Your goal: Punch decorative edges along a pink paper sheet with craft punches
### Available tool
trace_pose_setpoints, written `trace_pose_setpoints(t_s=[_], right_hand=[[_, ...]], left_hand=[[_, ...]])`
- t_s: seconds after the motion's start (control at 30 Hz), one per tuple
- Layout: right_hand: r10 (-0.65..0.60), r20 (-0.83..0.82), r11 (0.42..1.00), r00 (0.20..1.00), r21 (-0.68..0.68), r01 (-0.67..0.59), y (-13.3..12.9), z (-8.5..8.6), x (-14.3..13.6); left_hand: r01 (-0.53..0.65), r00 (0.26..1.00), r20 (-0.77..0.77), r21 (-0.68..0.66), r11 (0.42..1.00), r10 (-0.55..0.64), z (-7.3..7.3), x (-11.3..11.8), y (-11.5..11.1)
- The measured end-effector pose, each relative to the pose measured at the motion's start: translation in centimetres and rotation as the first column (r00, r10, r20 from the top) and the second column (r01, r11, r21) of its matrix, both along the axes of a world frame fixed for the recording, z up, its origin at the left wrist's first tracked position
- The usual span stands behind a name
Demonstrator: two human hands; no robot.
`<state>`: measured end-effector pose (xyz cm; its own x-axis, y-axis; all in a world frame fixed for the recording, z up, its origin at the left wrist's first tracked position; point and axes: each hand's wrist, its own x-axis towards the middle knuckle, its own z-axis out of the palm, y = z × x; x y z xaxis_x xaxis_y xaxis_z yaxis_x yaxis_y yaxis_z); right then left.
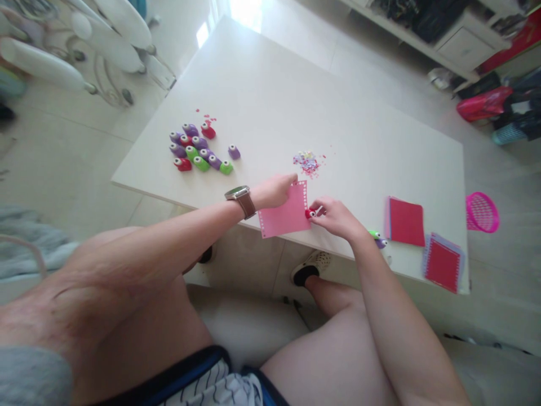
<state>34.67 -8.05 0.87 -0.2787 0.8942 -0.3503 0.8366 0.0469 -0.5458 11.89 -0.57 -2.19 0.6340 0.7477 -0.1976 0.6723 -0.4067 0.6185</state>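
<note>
A pink sheet of paper [282, 215] lies at the table's near edge and overhangs it slightly. Small punched holes run along its left, far and right edges. My left hand [274, 190], with a watch on the wrist, is closed at the sheet's far edge, fingertips on the paper. In my right hand [336, 217] is a small red craft punch [311, 213], set against the right edge of the sheet. Just beyond the paper sits a pile of punched confetti [307, 162] in pink, white and lilac.
Several purple, green and red punches [198, 149] cluster at the left on the white table [270, 84]. Stacks of coloured paper [406, 221] and punched sheets [443, 263] lie at the right. A pink basket [482, 212] stands beyond the table's right end.
</note>
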Motion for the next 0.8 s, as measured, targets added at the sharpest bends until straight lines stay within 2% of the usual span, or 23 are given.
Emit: trace_pose_setpoints(t_s=[0.07, 0.23, 0.4, 0.57, 0.8], right_hand=[[0.019, 0.012, 0.999, 1.000, -0.038, -0.019, -0.1, 0.0, -0.2], [0.011, 0.025, 0.996, 1.000, -0.091, -0.009, -0.3, 0.0, -0.6], [0.025, 0.008, 0.986, 1.000, -0.163, -0.023, -0.2, 0.5, -0.4], [-0.022, -0.007, 0.974, 1.000, -0.228, 0.020, 0.0, 0.8, 0.2], [-0.052, -0.006, 0.966, 0.999, -0.252, 0.049, 0.0, 0.8, 0.3]], left_hand=[[0.005, 1.000, -0.008, 0.019, 1.000, -0.005, 0.1, 0.1, -0.2], [0.008, 0.997, -0.072, 0.217, 0.976, 0.008, 1.1, 0.7, -1.6], [0.134, 0.983, -0.135, 0.079, 0.988, -0.123, 0.4, 1.4, -3.0], [0.177, 0.975, -0.155, 0.125, 0.976, -0.157, -0.8, 1.4, -3.4], [0.199, 0.973, -0.147, 0.135, 0.971, -0.179, -0.9, 1.4, -3.4]])
